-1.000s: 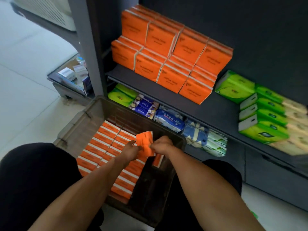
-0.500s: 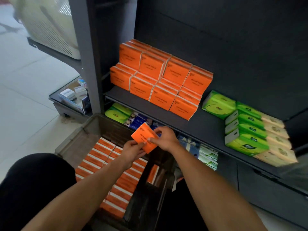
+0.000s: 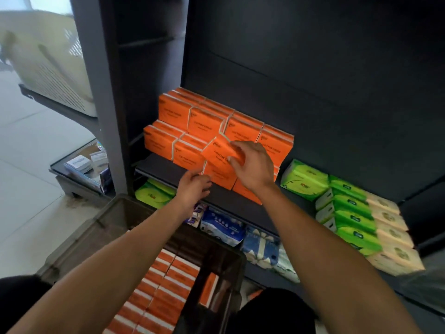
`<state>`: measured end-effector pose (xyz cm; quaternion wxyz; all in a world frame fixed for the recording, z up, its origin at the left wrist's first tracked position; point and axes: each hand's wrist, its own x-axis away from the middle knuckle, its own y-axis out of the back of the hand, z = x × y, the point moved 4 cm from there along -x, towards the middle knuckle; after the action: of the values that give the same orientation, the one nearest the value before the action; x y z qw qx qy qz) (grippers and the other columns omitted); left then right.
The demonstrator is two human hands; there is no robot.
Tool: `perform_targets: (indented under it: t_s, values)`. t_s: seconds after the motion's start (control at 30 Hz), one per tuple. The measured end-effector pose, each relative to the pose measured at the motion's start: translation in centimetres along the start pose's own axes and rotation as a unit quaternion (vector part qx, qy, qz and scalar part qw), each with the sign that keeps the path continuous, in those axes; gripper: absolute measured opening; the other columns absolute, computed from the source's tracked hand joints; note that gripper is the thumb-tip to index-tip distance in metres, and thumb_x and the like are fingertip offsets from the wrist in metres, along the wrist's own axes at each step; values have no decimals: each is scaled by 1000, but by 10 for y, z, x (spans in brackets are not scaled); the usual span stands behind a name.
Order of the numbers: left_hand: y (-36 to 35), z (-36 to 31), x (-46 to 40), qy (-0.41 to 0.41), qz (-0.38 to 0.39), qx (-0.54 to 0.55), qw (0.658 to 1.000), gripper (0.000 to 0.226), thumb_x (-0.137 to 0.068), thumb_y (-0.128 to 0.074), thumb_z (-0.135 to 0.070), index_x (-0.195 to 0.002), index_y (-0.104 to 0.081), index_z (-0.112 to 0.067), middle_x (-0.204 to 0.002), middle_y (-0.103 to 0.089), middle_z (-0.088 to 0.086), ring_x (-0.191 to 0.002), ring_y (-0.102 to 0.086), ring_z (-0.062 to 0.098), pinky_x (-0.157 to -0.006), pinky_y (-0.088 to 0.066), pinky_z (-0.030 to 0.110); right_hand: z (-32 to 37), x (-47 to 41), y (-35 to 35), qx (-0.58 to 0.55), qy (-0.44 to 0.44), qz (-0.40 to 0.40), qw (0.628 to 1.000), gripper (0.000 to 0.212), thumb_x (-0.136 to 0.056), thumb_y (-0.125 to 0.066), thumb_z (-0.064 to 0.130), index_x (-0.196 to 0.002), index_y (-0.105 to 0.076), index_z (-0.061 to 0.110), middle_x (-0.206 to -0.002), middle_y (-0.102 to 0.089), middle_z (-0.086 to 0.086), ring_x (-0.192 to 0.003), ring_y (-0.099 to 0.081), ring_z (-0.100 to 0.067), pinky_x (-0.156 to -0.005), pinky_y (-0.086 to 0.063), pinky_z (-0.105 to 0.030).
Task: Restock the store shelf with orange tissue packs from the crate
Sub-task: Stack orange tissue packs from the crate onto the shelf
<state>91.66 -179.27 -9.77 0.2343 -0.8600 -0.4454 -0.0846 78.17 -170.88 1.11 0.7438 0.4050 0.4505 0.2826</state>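
Observation:
My right hand point(image 3: 250, 165) grips an orange tissue pack point(image 3: 218, 151), tilted, in front of the stacked orange packs point(image 3: 204, 125) on the dark shelf point(image 3: 163, 168). Just below it, my left hand point(image 3: 193, 188) hovers with loosely curled fingers near the shelf's front edge, holding nothing that I can see. The dark crate point(image 3: 113, 220) stands on the floor below, with several rows of orange packs point(image 3: 163, 292) inside.
Green tissue packs point(image 3: 337, 201) and beige packs point(image 3: 390, 235) lie on the shelf to the right. Blue and white packs point(image 3: 224, 227) and a green pack point(image 3: 154, 194) fill the lower shelf. A low tray with small boxes point(image 3: 81, 165) sits at the left.
Both hands rose from the crate to the shelf with the orange pack. The left hand has let go of it; only the right hand holds it now.

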Motion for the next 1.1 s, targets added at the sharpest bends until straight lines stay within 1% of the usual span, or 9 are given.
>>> perform_targets:
  t_s: [0.13, 0.23, 0.3, 0.4, 0.53, 0.63, 0.8, 0.97, 1.1]
  values:
    - [-6, -11, -16, 4, -1, -12, 1000, 47, -93, -64, -16, -137, -47, -17, -122, -61, 8, -111, -60, 19, -79, -52, 29, -21, -32, 6, 71, -1, -53, 996, 39, -89, -63, 33, -128, -62, 25, -121, -66, -2, -113, -54, -27, -94, -45, -36]
    - [-8, -5, -23, 15, 7, -24, 1000, 48, -94, -63, -17, -138, -46, -17, -129, -58, 8, -117, -56, 21, -84, -51, 31, -33, -48, -7, 116, -16, -19, 993, 39, -90, -62, 31, -129, -61, 29, -123, -65, 1, -116, -51, -25, -94, -43, -36]
    - [-9, 0, -25, 21, 7, -22, 1000, 51, -94, -62, -16, -142, -44, -17, -130, -57, 10, -117, -55, 21, -80, -51, 29, -39, -54, -20, 120, -27, 1, 992, 38, -92, -60, 30, -130, -61, 30, -124, -65, 4, -119, -48, -23, -94, -42, -35]
    - [-7, 6, -27, 29, 14, -27, 999, 51, -96, -61, -16, -143, -42, -17, -131, -56, 10, -116, -55, 22, -78, -50, 28, -41, -62, -31, 112, -39, -11, 993, 39, -92, -60, 30, -131, -62, 30, -125, -64, 5, -120, -45, -23, -95, -42, -35]
    - [-1, 13, -31, 29, 13, -35, 999, 50, -95, -63, -16, -141, -44, -17, -123, -60, 7, -107, -58, 16, -76, -51, 26, -47, -71, -36, 138, -46, 25, 989, 58, -79, -74, 34, -135, -55, 32, -131, -59, 5, -121, -42, -22, -95, -42, -37]
    - [0, 15, -30, 30, 6, -31, 999, 43, -95, -63, -15, -135, -48, -17, -124, -60, 8, -106, -58, 18, -76, -51, 27, -51, -74, -37, 152, -50, 21, 987, 62, -79, -75, 32, -137, -53, 31, -133, -58, 4, -121, -41, -23, -93, -41, -36]
    - [2, 20, -23, 42, 4, -40, 998, 45, -95, -64, -13, -137, -47, -16, -126, -59, 9, -110, -58, 21, -78, -51, 29, -52, -77, -42, 143, -47, 12, 988, 63, -80, -76, 29, -138, -52, 29, -134, -54, 4, -121, -40, -23, -91, -43, -36]
    - [5, 21, -14, 43, 0, -54, 998, 47, -95, -63, -12, -139, -47, -13, -120, -61, 8, -103, -60, 17, -76, -52, 27, -47, -72, -43, 135, -71, 7, 988, 66, -80, -74, 22, -141, -48, 30, -137, -45, 2, -125, -34, -24, -89, -48, -36]
    - [7, 14, -6, 36, -5, -64, 997, 50, -94, -64, -12, -141, -46, -12, -119, -62, 8, -103, -60, 17, -83, -52, 31, -41, -61, -41, 77, -101, 3, 992, 79, -75, -74, 11, -145, -42, 28, -148, -29, -4, -133, -27, -26, -90, -51, -36]
